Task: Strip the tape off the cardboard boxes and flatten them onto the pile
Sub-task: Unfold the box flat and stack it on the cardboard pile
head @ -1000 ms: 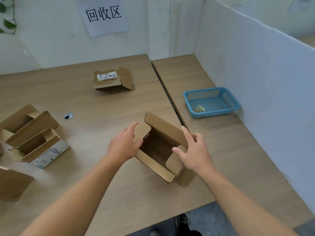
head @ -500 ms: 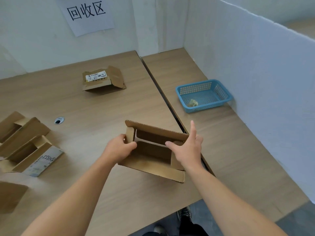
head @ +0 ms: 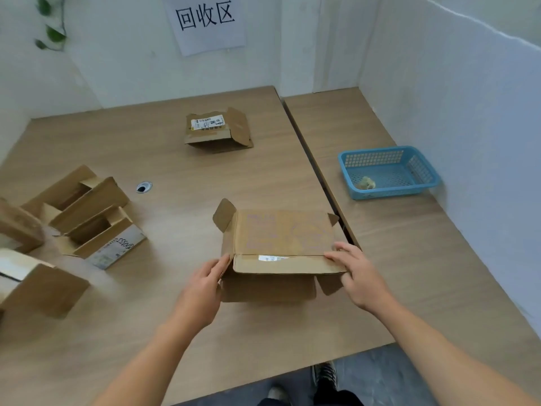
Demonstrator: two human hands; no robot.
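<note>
Plain brown cardboard for the near box [head: 281,232], matt and faintly fibrous, with a short pale glossy strip [head: 272,258], tape or label, along its seam. Same dull cardboard for the far box [head: 237,133], plus a white paper label [head: 206,123]. More matt cardboard in the open boxes [head: 87,200] at left, one with a smoother printed panel. Wood-grain table [head: 175,332], smooth with a soft sheen. Blue perforated plastic for the basket [head: 421,189], slightly shiny. White matt paper for the sign [head: 205,39]. Pale, matt, slightly rough walls [head: 453,112]. Silvery ring [head: 144,186] in the tabletop.
</note>
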